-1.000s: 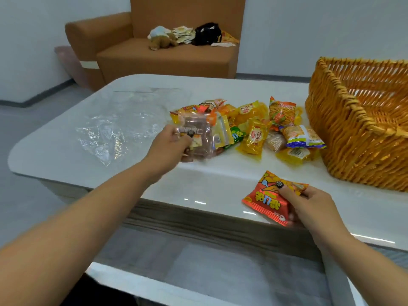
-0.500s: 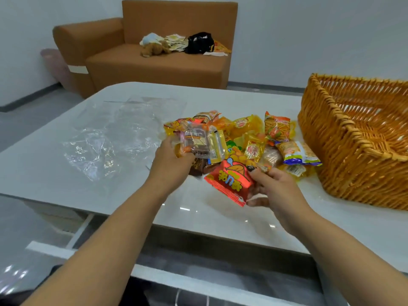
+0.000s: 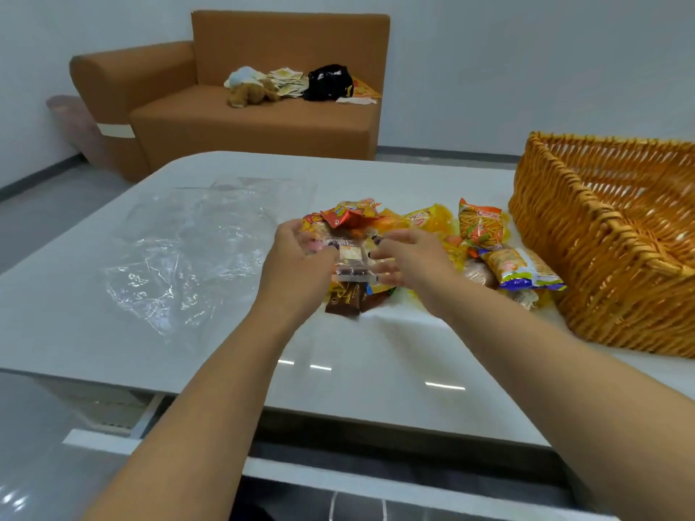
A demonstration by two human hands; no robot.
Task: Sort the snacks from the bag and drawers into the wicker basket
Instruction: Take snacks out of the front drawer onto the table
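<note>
Both hands had closed in on the heap of snacks (image 3: 443, 235) lying on the bench (image 3: 113, 295) toward its right edge, just left of the wicker basket (image 3: 601, 257). The left hand (image 3: 297, 265) was curled with its grip clamped on a clutch of small packets (image 3: 349, 253), a clear-wrapped one on top and an orange-red packet (image 3: 344, 216) poking out behind it. The right hand (image 3: 410, 257) lay against the same clutch from the other side, fingers spread and somewhat blurred; whether its grip had shut on anything I could not tell. Two brown sachets (image 3: 346, 300) lay on the bench just under the hands. The clear plastic bag (image 3: 180, 253) lay flat and apparently emptied toward the left edge.

The step in hand looked like gathering a handful for the basket, which showed no snacks in its visible part. To do it well, the two hands should press the slippery wrappers together from both sides, the right palm sliding under as a support, so nothing squirts out. The lift ought to clear the basket's tall near rim before letting go. The loose sachets and the striped packets (image 3: 522, 267) near the basket wall would want a second pass.
</note>
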